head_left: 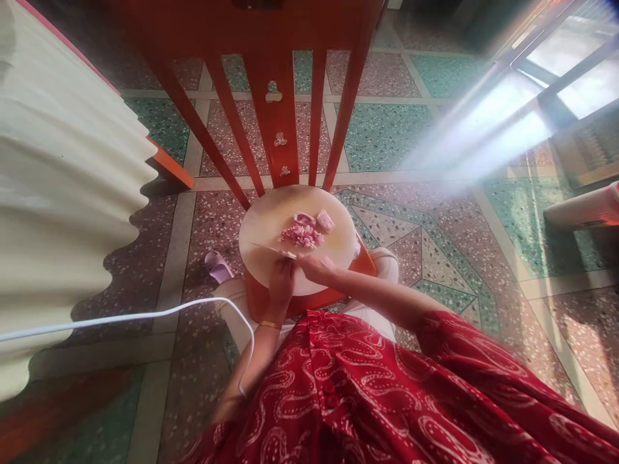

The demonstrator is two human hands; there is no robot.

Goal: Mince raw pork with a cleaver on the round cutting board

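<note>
Red patterned fabric [367, 393], printed with white swirls, fills the lower frame nearest the camera; two bare forearms extend from it toward a round wooden chopping board [271, 222].

Board is seen resting on the seat of an orange-red wooden chair [271, 77], whose slatted back with small cut-out shapes rises at the top of the view. Pale, bare wood is shown over most of the board.

Near the board's middle a small heap of chopped pink meat [302, 236] is noted, with two larger uncut pieces [325, 220] just beyond it, close together.

Left hand [281, 283], a gold bangle [269, 325] on its wrist, is closed around a knife handle at the board's near edge; the knife blade [268, 249] lies low across the board, pointing left. Right hand [316, 265] is placed just beside the heap, fingers drawn together on the board near the blade; whether anything is pinched cannot be told.

Floor is laid in terrazzo tiles [387, 129], speckled pink and green panels divided by pale bands. A lilac slipper [217, 265] is seen left of the chair. A white cable [120, 317] runs in from the left. A cream scalloped cloth [62, 193] occupies the left side. Strong window light [570, 58] is cast from the upper right.
</note>
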